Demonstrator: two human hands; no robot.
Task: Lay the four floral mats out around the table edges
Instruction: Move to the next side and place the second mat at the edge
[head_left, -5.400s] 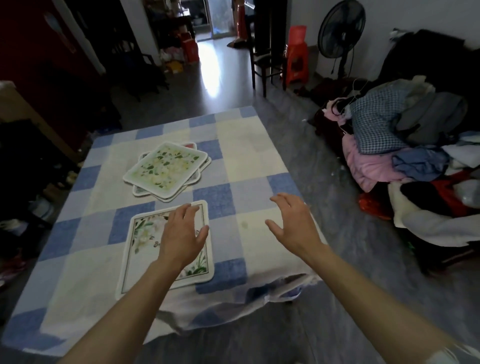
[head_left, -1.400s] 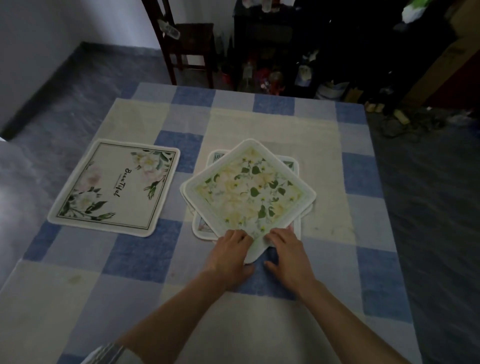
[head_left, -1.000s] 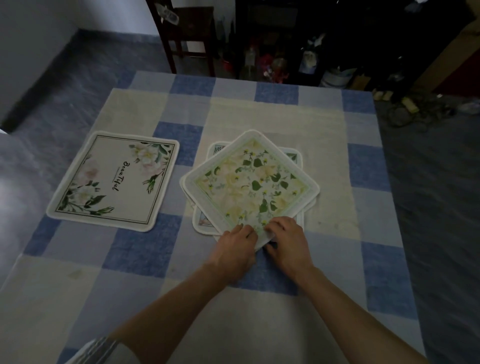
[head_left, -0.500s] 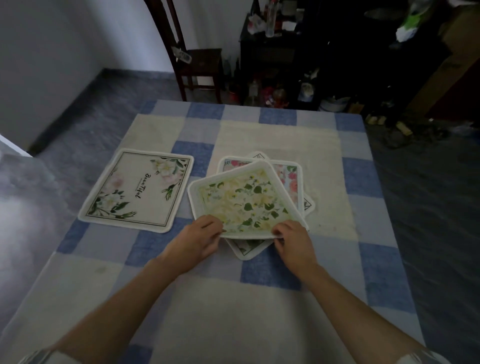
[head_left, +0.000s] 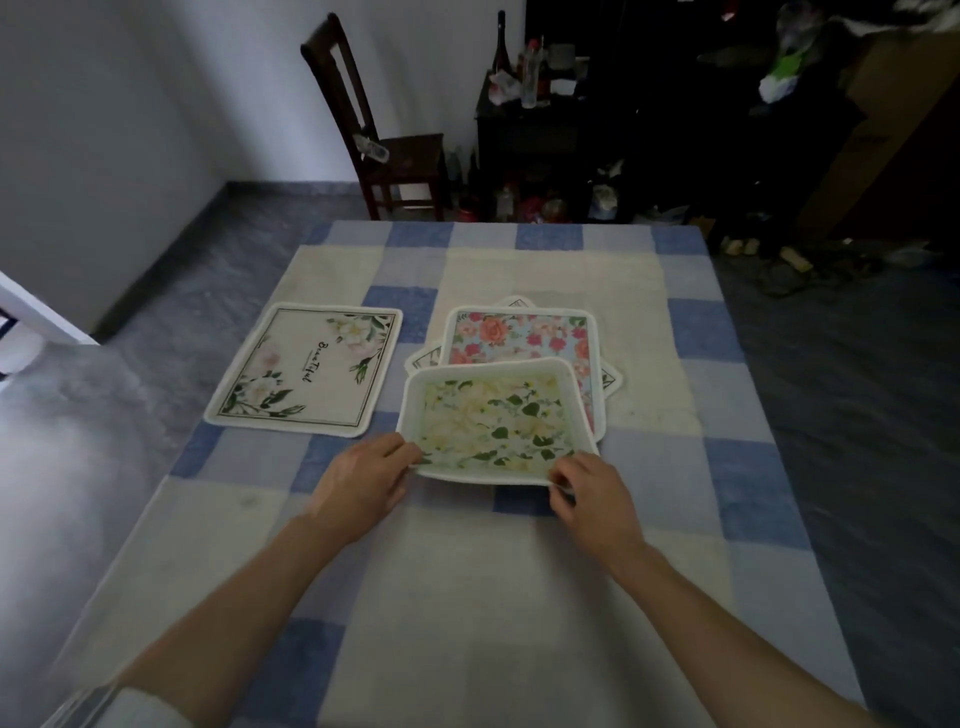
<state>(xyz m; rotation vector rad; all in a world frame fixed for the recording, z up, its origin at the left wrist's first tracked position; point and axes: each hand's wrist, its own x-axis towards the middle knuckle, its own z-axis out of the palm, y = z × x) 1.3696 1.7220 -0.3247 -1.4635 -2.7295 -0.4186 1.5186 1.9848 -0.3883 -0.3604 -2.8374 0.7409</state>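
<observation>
A green-and-yellow floral mat (head_left: 496, 421) is lifted at its near edge off the pile in the table's middle. My left hand (head_left: 358, 480) pinches its near left corner and my right hand (head_left: 589, 491) pinches its near right corner. Under it lies a pink rose mat (head_left: 519, 335), and beneath that a third mat (head_left: 612, 378) shows only its corners. A white mat with flowers and script (head_left: 309, 371) lies flat near the table's left edge.
The table (head_left: 467, 571) wears a blue-and-cream checked cloth. A dark wooden chair (head_left: 384, 135) stands beyond the far edge, beside a dark cabinet (head_left: 540, 130) with bottles. Clutter sits on the floor at the far right.
The green mat was turned from a diamond to square with the table and drawn toward me, uncovering the rose mat. My hands moved apart to its two near corners.
</observation>
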